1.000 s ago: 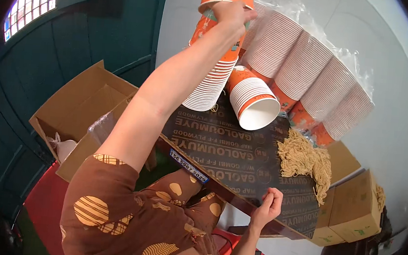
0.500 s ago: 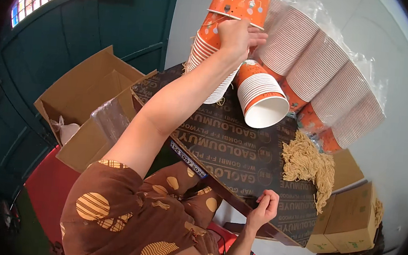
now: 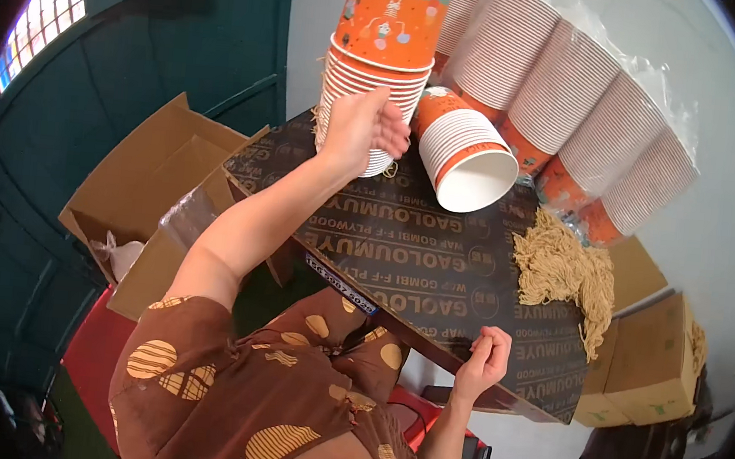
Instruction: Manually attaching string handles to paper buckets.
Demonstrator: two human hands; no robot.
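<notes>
A tall stack of orange-and-white paper cups stands upside down at the far edge of the board. My left hand is in front of its lower part, fingers apart and loosely bent, holding nothing; whether it touches the rims cannot be told. Just right of it, a shorter stack of the same cups lies on its side, its white mouth toward me. My right hand is closed in a fist at the board's near right edge. What it holds, if anything, is hidden.
Several plastic-wrapped cup stacks lean along the back right of the dark printed board. A bundle of tan strings hangs over the right edge. Cardboard boxes stand at left and right.
My left hand has come down from the top cup's rim to the lower stack. The top cup now sits on the upside-down stack. My right hand stays closed at the edge.
</notes>
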